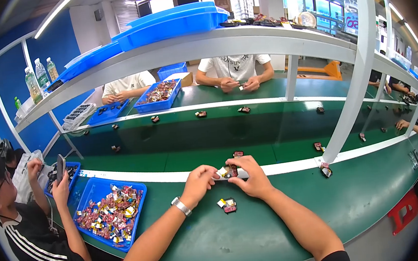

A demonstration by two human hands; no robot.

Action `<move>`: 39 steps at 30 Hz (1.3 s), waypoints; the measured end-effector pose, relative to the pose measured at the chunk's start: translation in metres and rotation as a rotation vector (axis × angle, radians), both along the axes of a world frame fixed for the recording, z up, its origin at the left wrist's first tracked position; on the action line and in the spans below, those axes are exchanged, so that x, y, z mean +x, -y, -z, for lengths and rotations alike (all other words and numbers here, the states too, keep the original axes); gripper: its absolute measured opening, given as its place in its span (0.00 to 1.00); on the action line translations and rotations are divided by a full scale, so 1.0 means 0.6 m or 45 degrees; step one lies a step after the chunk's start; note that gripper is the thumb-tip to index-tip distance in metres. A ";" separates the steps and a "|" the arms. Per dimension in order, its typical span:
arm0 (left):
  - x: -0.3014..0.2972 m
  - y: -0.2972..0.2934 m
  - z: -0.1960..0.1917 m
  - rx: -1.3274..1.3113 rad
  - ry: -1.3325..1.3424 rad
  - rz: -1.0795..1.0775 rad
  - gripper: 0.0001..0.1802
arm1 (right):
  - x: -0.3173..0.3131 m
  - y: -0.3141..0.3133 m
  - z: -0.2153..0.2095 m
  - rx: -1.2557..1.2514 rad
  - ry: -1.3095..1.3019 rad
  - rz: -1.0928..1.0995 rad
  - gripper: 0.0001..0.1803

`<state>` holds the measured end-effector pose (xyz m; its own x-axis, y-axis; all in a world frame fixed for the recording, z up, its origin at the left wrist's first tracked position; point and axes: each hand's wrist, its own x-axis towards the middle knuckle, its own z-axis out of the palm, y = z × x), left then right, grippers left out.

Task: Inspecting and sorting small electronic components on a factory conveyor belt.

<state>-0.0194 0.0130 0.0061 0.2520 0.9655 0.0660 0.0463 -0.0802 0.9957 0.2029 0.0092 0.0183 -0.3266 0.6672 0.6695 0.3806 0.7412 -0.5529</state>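
Note:
Both hands meet above the white rail at the near edge of the conveyor. My right hand (253,176) grips a small dark-cased circuit board assembly (231,171) between thumb and fingers. My left hand (199,183), wearing a metal-banded watch (181,206), pinches at the small white battery-like piece (221,171) on the assembly's left side; its fingertips partly hide the contact. On the green bench between my forearms lies a similar reddish assembly (228,206) with a white and yellow piece beside it. Another assembly (238,154) rests just beyond my fingers.
At left stands a blue bin (143,207) heaped with circuit boards, beside a person (37,232) holding a phone (60,167). Parts dot the green conveyor (196,154). A white post (347,77) rises at right under the overhead shelf (186,49). Other people sit across.

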 end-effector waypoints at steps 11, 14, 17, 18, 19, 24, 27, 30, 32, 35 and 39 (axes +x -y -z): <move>0.002 -0.015 -0.001 -0.348 0.300 0.431 0.21 | -0.016 0.012 -0.012 0.162 0.210 -0.014 0.35; 0.009 -0.015 0.001 -0.351 0.426 0.346 0.21 | -0.022 0.018 -0.003 -0.030 0.108 0.125 0.33; 0.021 -0.005 0.006 -0.357 0.493 0.285 0.21 | -0.044 0.032 -0.008 -0.273 -0.037 0.241 0.18; 0.023 -0.001 -0.002 -0.400 0.486 0.282 0.22 | -0.050 0.029 -0.004 -0.215 -0.093 0.255 0.12; 0.022 -0.001 0.001 -0.402 0.486 0.283 0.22 | -0.049 0.027 0.001 -0.216 -0.092 0.256 0.12; 0.021 0.004 -0.003 -0.356 0.415 0.342 0.23 | -0.038 0.026 0.008 0.075 0.109 0.335 0.10; 0.022 0.003 -0.005 -0.366 0.433 0.340 0.22 | -0.042 0.032 0.001 0.234 0.199 0.343 0.10; 0.028 0.007 -0.008 -0.349 0.418 0.279 0.19 | -0.040 0.029 0.002 0.282 0.268 0.336 0.11; 0.033 0.010 -0.002 -0.337 0.394 0.258 0.18 | -0.034 0.025 0.004 0.243 0.296 0.292 0.11; 0.035 0.013 0.007 -0.305 0.360 0.255 0.16 | -0.022 0.019 0.004 0.156 0.346 0.203 0.10; 0.033 0.013 0.000 -0.250 0.356 0.289 0.15 | -0.003 0.017 -0.002 0.017 0.363 0.049 0.09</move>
